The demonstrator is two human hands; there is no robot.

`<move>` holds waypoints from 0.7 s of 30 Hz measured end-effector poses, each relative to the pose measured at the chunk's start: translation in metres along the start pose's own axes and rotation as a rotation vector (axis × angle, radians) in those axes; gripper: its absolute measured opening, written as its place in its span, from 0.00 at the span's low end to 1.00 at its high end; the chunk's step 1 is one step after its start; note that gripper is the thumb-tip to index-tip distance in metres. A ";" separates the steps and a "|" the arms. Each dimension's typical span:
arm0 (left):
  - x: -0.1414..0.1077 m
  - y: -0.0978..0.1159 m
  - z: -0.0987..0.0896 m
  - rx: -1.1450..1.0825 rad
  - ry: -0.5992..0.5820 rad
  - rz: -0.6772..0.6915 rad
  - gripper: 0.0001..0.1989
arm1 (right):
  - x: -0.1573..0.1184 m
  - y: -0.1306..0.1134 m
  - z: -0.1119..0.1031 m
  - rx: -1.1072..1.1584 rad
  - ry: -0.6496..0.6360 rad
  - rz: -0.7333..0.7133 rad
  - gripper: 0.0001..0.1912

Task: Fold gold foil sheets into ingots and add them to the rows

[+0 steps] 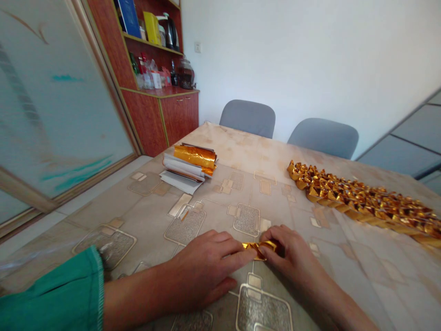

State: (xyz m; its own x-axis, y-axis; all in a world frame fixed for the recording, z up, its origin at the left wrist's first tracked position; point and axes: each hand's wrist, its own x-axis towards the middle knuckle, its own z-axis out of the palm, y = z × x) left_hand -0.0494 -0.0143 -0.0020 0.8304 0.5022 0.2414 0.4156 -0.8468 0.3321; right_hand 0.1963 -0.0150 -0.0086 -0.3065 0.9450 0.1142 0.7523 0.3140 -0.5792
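A small folded piece of gold foil paper point(258, 249) lies on the table between my hands. My left hand point(203, 271), with a green sleeve at the wrist, presses its fingertips against the foil's left end. My right hand point(289, 257) pinches the right end, and its fingers hide part of the piece. Farther off, a stack of gold foil sheets and white paper point(189, 161) lies on the patterned tablecloth point(241, 151). A long mass of folded gold foil ingots point(361, 202) stretches along the table's right side.
Two grey chairs point(247, 118) stand beyond the far table edge. A red wooden cabinet point(179, 115) with bottles and boxes stands at the back left. A frosted sliding glass door point(58, 115) fills the left side.
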 end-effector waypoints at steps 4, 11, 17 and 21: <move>0.001 0.002 0.005 0.059 0.008 0.009 0.18 | 0.000 0.000 0.005 -0.062 0.019 0.006 0.07; -0.001 0.003 0.008 0.064 -0.018 -0.001 0.19 | -0.003 0.002 0.009 -0.091 0.063 -0.017 0.07; -0.002 0.004 0.010 0.058 -0.041 -0.002 0.18 | -0.004 0.001 0.008 -0.084 0.070 -0.016 0.06; -0.001 0.006 0.010 0.089 -0.012 0.011 0.15 | -0.004 -0.001 0.008 -0.099 0.067 -0.005 0.07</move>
State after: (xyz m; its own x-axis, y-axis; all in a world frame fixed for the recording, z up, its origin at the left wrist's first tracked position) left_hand -0.0439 -0.0213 -0.0095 0.8393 0.4909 0.2335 0.4370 -0.8648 0.2471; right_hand 0.1924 -0.0198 -0.0153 -0.2735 0.9463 0.1723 0.8058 0.3232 -0.4961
